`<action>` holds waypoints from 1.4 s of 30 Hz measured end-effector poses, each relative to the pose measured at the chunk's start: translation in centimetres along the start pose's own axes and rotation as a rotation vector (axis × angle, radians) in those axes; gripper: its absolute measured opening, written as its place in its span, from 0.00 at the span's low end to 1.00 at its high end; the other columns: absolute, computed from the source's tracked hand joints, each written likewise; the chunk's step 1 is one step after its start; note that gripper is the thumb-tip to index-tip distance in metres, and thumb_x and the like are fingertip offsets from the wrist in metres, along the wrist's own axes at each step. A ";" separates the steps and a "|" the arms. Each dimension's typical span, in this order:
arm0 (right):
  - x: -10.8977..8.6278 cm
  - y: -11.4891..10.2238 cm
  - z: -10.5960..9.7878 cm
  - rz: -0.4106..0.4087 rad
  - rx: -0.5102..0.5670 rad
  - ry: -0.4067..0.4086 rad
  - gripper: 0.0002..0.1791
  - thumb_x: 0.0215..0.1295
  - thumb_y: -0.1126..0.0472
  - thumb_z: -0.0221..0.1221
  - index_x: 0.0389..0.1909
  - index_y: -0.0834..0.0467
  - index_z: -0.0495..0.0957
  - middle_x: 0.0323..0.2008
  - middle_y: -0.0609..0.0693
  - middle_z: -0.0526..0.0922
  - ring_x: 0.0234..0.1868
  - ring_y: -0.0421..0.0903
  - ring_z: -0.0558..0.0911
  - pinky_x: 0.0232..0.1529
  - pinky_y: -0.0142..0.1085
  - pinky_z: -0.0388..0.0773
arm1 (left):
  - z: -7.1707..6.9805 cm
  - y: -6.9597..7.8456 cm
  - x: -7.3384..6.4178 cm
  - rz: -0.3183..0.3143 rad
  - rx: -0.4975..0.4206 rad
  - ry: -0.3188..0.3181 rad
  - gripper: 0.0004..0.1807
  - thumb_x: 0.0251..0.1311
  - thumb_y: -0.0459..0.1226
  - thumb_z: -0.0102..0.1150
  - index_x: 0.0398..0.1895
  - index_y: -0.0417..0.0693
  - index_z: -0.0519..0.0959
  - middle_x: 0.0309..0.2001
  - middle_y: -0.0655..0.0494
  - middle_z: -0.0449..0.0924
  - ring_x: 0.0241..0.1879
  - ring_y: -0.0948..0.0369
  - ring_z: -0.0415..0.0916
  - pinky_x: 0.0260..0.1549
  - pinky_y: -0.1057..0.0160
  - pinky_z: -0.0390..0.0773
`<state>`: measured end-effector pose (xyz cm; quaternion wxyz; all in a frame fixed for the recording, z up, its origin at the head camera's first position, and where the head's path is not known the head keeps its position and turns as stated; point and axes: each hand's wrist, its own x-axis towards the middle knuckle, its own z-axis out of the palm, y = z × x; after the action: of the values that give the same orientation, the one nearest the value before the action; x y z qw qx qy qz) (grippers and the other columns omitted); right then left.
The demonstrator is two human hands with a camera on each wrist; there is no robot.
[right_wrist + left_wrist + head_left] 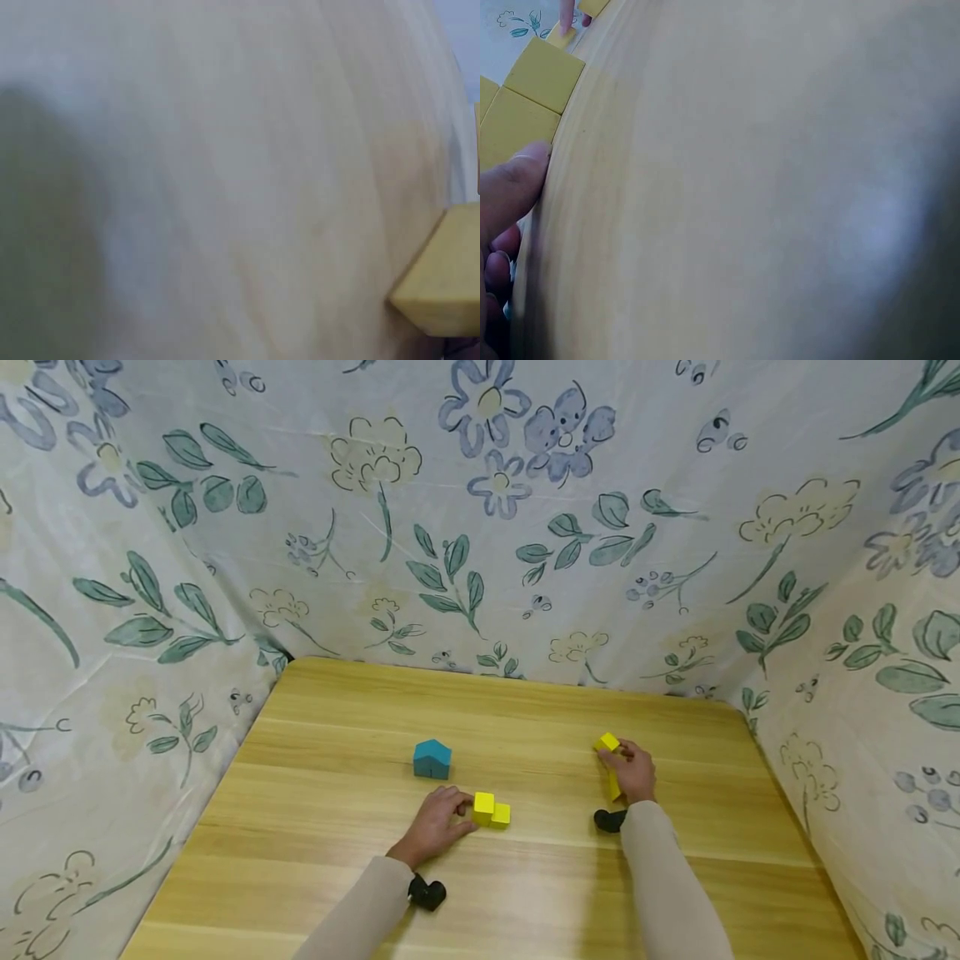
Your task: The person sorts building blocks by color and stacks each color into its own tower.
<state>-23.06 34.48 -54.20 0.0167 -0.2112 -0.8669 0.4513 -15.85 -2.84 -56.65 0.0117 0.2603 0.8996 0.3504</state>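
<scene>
My left hand point(437, 820) is at the left side of a tall yellow block point(483, 807), its thumb and forefinger pinching that block. In the left wrist view the thumb point(521, 176) rests against a yellow face. A smaller yellow block point(501, 816) touches the tall one on the right. Farther right, my right hand point(633, 772) pinches a yellow cube point(607, 742) between thumb and fingers. Another yellow piece point(614, 786) lies below that hand, partly hidden; the right wrist view shows a yellow block with a slanted side point(442, 277).
Blue blocks point(432, 760) with a peaked top stand behind my left hand on the wooden table point(360, 710). Flower-patterned cloth point(450, 568) hangs at the back and both sides. A black wrist device point(427, 893) sits at each wrist.
</scene>
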 end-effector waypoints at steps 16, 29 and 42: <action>-2.6 -2.6 -1.8 -0.110 0.018 -0.111 0.36 0.66 0.47 0.60 0.68 0.63 0.65 0.69 0.63 0.56 0.67 0.63 0.57 0.63 0.59 0.57 | -0.1 0.2 0.0 -0.006 0.009 -0.011 0.19 0.57 0.43 0.67 0.49 0.43 0.78 0.32 0.64 0.68 0.36 0.64 0.62 0.40 0.61 0.66; -8.6 -3.5 0.6 -0.352 0.064 -0.120 0.26 0.63 0.56 0.64 0.57 0.66 0.73 0.59 0.63 0.66 0.62 0.62 0.63 0.61 0.60 0.58 | -0.1 0.4 -0.1 0.011 0.022 -0.002 0.19 0.57 0.43 0.67 0.48 0.42 0.78 0.32 0.64 0.68 0.35 0.64 0.62 0.41 0.60 0.66; -13.9 -4.3 4.8 -0.421 0.162 -0.243 0.18 0.59 0.67 0.66 0.51 0.61 0.79 0.46 0.53 0.81 0.47 0.51 0.77 0.50 0.46 0.72 | -0.1 0.4 0.1 0.018 0.023 0.006 0.18 0.57 0.42 0.67 0.48 0.43 0.79 0.32 0.64 0.68 0.35 0.64 0.62 0.40 0.61 0.66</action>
<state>-12.94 23.26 -51.37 0.0227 0.0318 -0.8485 0.5278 -15.73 -2.62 -56.28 0.0029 0.2676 0.9013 0.3407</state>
